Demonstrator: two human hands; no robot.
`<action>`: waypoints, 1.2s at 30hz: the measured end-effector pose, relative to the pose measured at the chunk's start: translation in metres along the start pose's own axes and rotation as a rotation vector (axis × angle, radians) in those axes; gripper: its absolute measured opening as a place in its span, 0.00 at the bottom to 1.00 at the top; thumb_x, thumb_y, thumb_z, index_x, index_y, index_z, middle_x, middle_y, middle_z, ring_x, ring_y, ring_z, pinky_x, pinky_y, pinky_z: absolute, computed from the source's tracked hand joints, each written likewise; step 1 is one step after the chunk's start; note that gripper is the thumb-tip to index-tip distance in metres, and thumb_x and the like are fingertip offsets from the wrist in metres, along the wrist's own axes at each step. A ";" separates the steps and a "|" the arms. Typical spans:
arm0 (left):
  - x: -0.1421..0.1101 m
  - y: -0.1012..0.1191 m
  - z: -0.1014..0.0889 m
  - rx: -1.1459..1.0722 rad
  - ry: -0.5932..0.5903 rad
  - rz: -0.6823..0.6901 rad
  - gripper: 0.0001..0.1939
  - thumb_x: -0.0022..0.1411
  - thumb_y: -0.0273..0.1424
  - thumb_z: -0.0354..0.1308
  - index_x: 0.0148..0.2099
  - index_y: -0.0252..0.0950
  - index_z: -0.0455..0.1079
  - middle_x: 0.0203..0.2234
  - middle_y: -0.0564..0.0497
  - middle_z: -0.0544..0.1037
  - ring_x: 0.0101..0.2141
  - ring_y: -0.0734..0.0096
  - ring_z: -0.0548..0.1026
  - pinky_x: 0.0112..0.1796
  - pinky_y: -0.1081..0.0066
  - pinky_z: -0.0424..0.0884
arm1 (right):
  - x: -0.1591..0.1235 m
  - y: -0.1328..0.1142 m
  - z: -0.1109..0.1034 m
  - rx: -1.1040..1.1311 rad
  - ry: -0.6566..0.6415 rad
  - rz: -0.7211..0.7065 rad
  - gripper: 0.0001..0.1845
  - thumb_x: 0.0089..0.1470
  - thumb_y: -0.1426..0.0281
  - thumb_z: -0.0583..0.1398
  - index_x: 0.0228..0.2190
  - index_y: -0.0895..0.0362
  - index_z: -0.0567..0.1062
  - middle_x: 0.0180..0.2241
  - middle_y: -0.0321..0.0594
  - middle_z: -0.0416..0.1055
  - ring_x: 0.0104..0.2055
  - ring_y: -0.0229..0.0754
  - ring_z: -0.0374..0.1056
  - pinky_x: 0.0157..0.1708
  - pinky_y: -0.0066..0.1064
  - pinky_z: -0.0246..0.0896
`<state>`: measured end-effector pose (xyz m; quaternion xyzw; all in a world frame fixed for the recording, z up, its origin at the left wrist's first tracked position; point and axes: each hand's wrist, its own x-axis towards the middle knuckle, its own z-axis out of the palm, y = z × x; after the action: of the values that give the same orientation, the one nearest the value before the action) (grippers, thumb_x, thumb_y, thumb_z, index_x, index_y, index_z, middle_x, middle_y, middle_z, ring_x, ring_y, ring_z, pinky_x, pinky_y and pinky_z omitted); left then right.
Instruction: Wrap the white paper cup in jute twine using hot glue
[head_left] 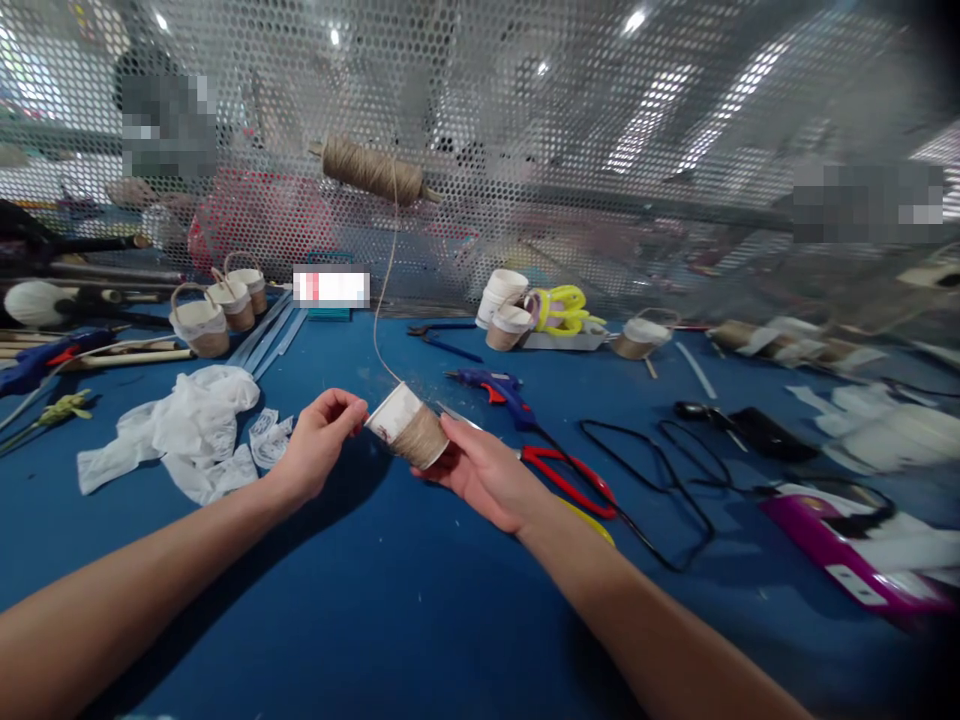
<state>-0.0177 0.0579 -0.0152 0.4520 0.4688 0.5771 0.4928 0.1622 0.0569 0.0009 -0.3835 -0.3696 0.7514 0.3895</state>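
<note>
Blue cloth covers the workbench (420, 620) in front of you, with a perforated metal screen (675, 130) closing off the back and a spool of jute twine (373, 170) hung on it at upper centre. Just below centre of the frame you hold a paper cup (407, 425) tipped on its side between both hands. Your left hand (319, 440) pinches its white rim with fingers closed; your right hand (480, 470) cradles the base end with fingers curled under it. A strand of twine (386, 300) runs down from the spool to the cup. Judging from the cup, the wrapping looks about half done: the part toward your right hand is covered in twine, the part near the rim is bare white. Finished little baskets (217, 310) with handles stand at the upper left, and a glue gun (495, 388) and red scissors (566, 480) lie just right of your hands.
</note>
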 end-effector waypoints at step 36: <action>-0.004 0.007 0.000 0.080 -0.364 -0.120 0.15 0.59 0.38 0.47 0.42 0.34 0.67 0.31 0.50 0.70 0.28 0.73 0.65 0.28 0.74 0.62 | -0.009 0.008 -0.004 -1.374 -0.019 -0.918 0.22 0.46 0.76 0.58 0.44 0.55 0.59 0.45 0.44 0.63 0.50 0.41 0.58 0.51 0.39 0.55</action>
<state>-0.0186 0.0538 -0.0084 0.5396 0.4205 0.4362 0.5846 0.1668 0.0470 -0.0050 -0.3405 -0.8699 0.1275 0.3332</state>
